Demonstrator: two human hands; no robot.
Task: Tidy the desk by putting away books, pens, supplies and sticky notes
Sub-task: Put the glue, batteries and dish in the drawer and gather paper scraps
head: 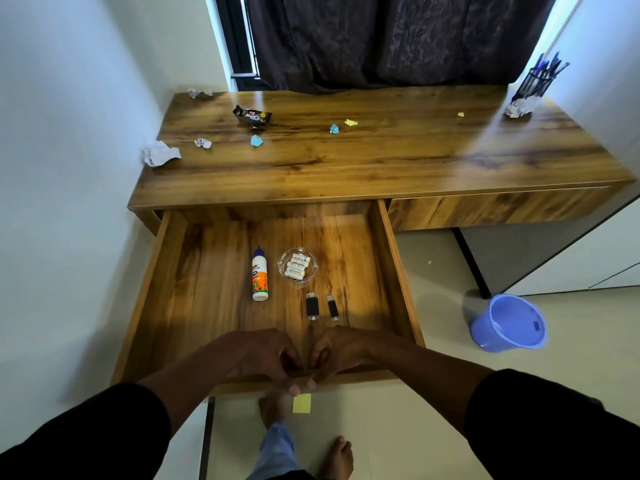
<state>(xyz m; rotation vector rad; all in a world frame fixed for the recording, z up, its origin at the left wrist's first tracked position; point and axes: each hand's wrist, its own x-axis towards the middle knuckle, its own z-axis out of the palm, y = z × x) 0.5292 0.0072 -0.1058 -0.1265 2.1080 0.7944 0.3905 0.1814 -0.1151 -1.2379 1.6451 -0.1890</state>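
Observation:
The left drawer of the wooden desk stands pulled out. My left hand and my right hand meet at the middle of its front edge, fingers curled over the edge. A yellow sticky note shows just below my fingertips, over the floor; I cannot tell whether they touch it. In the drawer lie a glue bottle, a glass dish of batteries and two small black sticks. Crumpled white paper, blue notes and yellow notes litter the desktop.
A snack wrapper lies at the desk's back left. A mesh pen holder with pens stands at the back right, crumpled paper beside it. A blue bucket sits on the floor to the right. My bare feet are below the drawer.

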